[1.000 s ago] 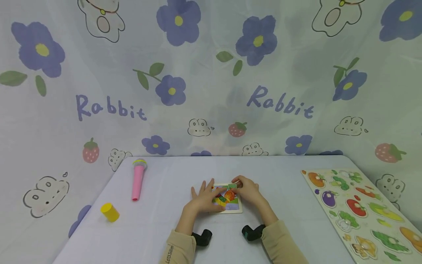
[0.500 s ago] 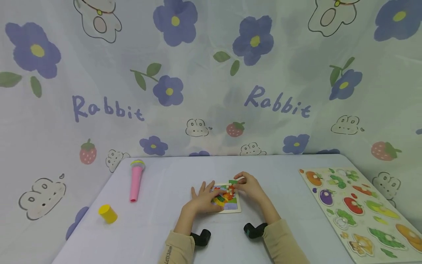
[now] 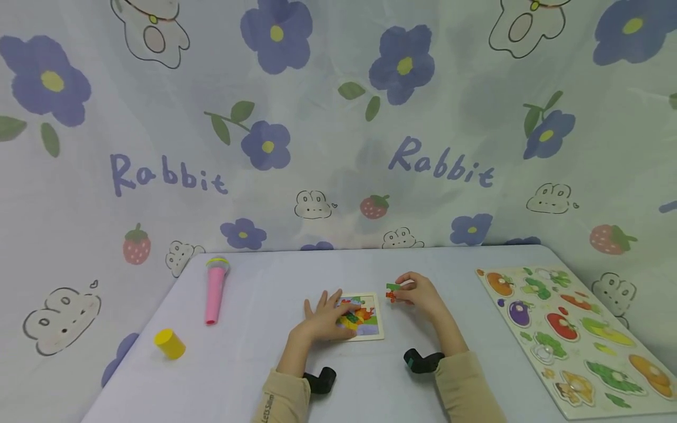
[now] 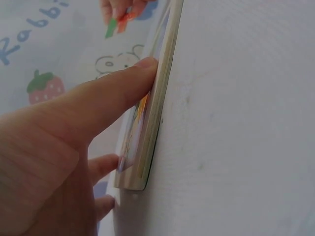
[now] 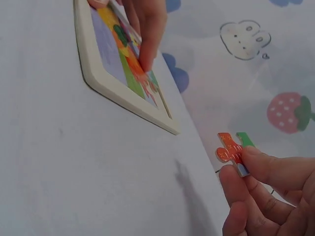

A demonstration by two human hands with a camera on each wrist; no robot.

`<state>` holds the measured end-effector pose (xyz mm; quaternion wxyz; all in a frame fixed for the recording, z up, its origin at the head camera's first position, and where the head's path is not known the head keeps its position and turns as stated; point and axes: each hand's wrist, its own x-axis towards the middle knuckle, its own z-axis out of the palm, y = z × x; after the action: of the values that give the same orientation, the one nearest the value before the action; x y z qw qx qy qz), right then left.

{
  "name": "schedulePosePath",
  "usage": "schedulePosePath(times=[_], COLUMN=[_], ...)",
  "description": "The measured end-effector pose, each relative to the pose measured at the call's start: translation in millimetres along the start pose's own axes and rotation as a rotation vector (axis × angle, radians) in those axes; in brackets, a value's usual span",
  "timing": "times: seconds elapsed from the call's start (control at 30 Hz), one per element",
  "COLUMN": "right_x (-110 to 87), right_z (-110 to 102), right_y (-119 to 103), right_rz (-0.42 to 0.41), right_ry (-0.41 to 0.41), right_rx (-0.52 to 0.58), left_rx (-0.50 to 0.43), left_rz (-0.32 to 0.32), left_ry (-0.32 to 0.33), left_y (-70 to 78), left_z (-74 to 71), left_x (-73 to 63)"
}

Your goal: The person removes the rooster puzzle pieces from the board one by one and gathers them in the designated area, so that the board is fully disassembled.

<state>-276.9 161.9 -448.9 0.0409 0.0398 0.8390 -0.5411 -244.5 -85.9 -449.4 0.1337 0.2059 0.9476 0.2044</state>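
Observation:
A small framed jigsaw puzzle with a pale rim and a colourful picture lies on the table in the middle of the head view. My left hand rests over its left side with fingers spread; in the left wrist view the thumb presses on the picture near the rim. To the right of the frame, my right hand pinches a red and green jigsaw piece between thumb and fingers. That piece is held up off the table. Part of the picture is hidden under my left hand.
A pink toy microphone and a yellow cylinder are on the left of the white table. At the right lies a large vegetable puzzle board. Behind the table hangs a printed rabbit curtain.
My right hand has lifted the jigsaw piece from the frame's upper right corner and moved it right, away from the frame. My left hand has stayed on the puzzle.

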Motion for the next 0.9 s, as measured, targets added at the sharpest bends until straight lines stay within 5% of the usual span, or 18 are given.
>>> schedulePosePath(times=[0.9], right_x=[-7.0], right_z=[-54.1], right_y=[18.0], right_rz=[0.025], right_ry=[0.095], right_rx=[-0.009], left_rx=[-0.020], left_rz=[0.021], left_ry=[0.010], left_y=[0.2], left_z=[-0.7], left_x=[-2.5])
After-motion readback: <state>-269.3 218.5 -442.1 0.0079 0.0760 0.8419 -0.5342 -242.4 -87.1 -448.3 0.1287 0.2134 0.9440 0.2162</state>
